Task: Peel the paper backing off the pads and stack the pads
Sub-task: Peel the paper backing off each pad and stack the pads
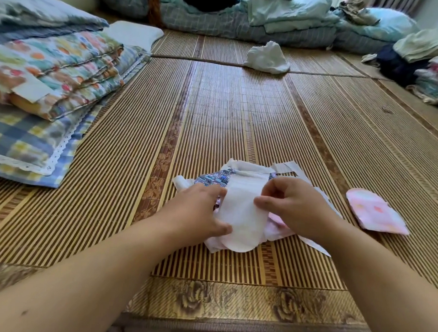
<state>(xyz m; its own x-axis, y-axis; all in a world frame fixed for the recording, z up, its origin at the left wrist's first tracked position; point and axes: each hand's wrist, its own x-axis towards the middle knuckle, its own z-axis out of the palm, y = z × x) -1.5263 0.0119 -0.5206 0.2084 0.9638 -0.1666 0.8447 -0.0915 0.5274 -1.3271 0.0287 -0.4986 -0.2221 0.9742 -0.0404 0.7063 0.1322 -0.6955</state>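
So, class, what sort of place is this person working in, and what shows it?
Probably a home bedroom or sleeping area: a woven bamboo mat covers the surface, folded quilts are stacked at the left, and more bedding is piled along the far side.

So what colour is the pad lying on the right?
The pad is pale pink with faint orange spots; head view.

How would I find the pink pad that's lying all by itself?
Find the striped bamboo mat. Just right of the right hand lies the pink pad, flat and alone. Unlike the held white pad, it has pale orange spots and nobody touches it.
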